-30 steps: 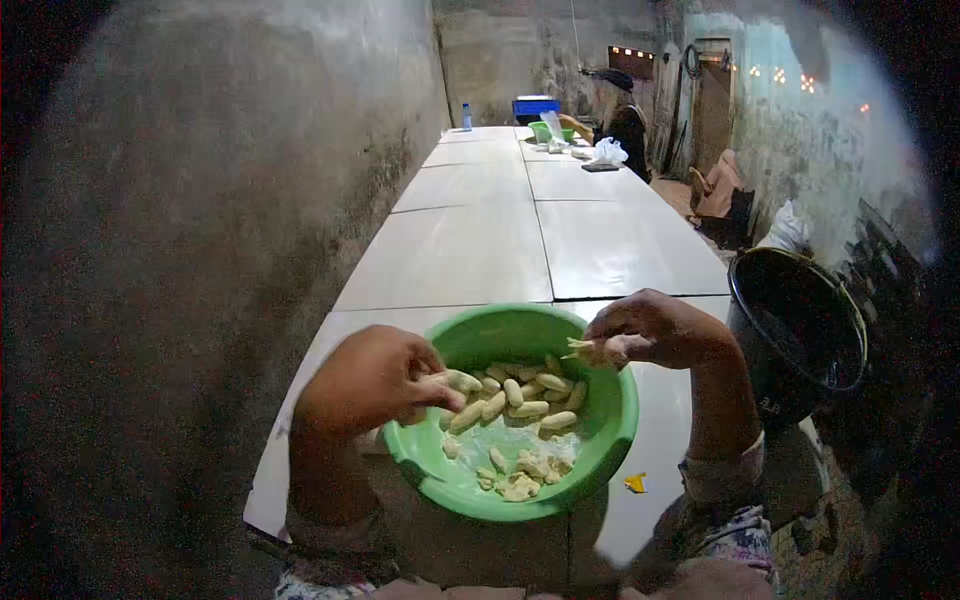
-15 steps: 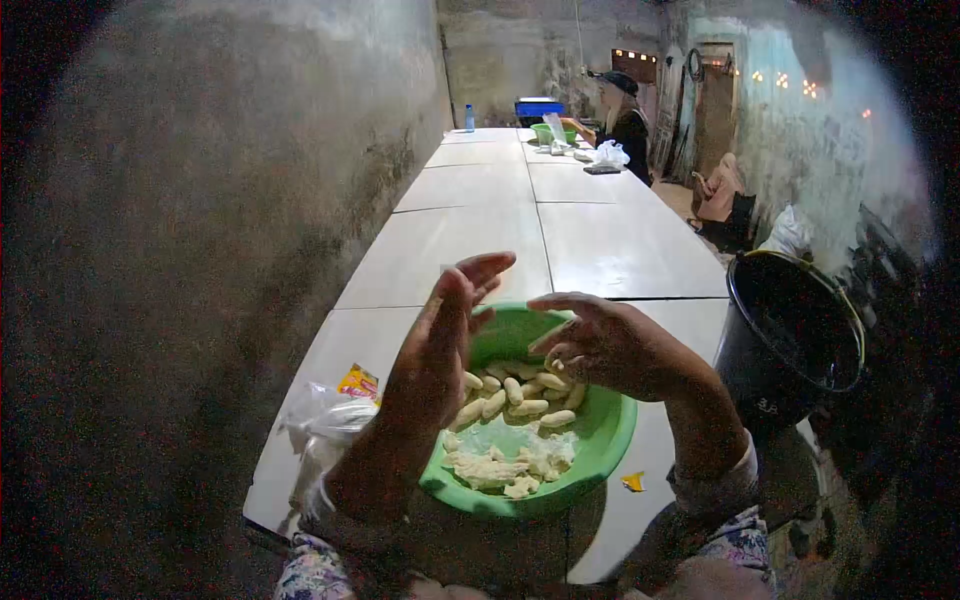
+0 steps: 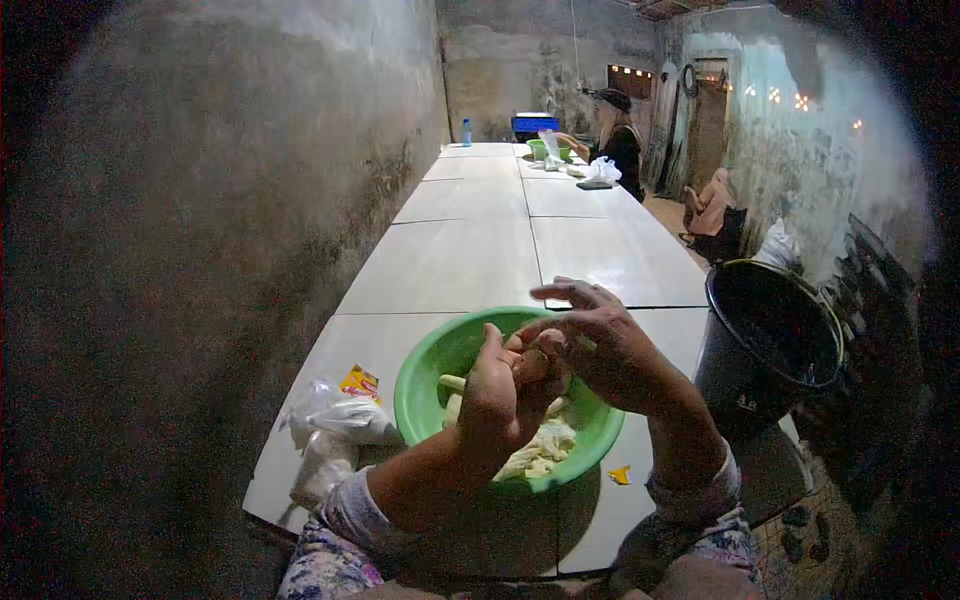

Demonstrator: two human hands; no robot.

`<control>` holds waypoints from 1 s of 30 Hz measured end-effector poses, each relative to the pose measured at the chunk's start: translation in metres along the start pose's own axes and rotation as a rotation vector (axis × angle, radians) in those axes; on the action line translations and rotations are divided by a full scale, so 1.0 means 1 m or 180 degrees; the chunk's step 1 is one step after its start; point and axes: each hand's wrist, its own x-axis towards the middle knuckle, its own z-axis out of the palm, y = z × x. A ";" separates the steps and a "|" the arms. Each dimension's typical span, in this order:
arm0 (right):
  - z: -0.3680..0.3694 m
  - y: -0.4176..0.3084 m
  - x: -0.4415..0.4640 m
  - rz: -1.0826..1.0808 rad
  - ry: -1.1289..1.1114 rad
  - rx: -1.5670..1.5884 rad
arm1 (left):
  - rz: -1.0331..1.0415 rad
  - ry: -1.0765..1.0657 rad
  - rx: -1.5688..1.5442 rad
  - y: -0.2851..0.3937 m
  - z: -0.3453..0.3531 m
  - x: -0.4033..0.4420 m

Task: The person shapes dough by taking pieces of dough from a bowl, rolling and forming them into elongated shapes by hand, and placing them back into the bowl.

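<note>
A green basin [image 3: 420, 375] stands in front of me on the table. In it lie crumbly pale dough [image 3: 545, 450] and finger-shaped dough pieces [image 3: 453, 382], mostly covered by my hands. My left hand [image 3: 505, 395] is cupped over the basin, thumb raised apart from the bent fingers; its palm is partly hidden. Right beside it, my right hand [image 3: 610, 345] arches over with its forefinger stretched out. A small pale bit of dough [image 3: 588, 343] shows between its bent fingers. The fingertips of both hands nearly meet or touch; I cannot tell which.
Left of the basin lie clear plastic bags [image 3: 335, 420] and a yellow packet [image 3: 360, 383]. A yellow scrap [image 3: 620, 475] lies to the right. A black bucket [image 3: 770, 340] stands at the table's right edge. Far off, a person [image 3: 615, 140] works by another green basin [image 3: 545, 150]; another person [image 3: 712, 205] sits low.
My left hand has moved right and down, its stretched fingers now bent toward my right hand. The right hand has shifted slightly right. The view has tilted a little.
</note>
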 end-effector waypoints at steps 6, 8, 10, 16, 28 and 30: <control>0.009 -0.012 -0.018 0.1186 -0.0179 0.0208 | 0.0983 0.0399 0.0408 -0.011 -0.032 -0.008; 0.032 -0.014 -0.036 0.1232 -0.1408 -0.0480 | 0.1034 0.0559 0.0466 -0.015 -0.035 -0.014; 0.053 -0.020 -0.056 0.0996 -0.2251 -0.0217 | 0.1107 0.0712 0.0852 -0.019 -0.039 -0.021; 0.050 -0.036 -0.086 0.0977 -0.2214 0.0305 | 0.0740 0.0588 0.1161 -0.030 -0.041 -0.041; -0.045 -0.047 -0.051 0.0451 -0.0549 -0.0039 | 0.0726 -0.0251 0.3455 -0.004 0.014 -0.033; -0.051 -0.053 -0.039 0.0387 -0.0299 0.0277 | 0.0570 -0.0439 0.4011 0.015 0.029 -0.031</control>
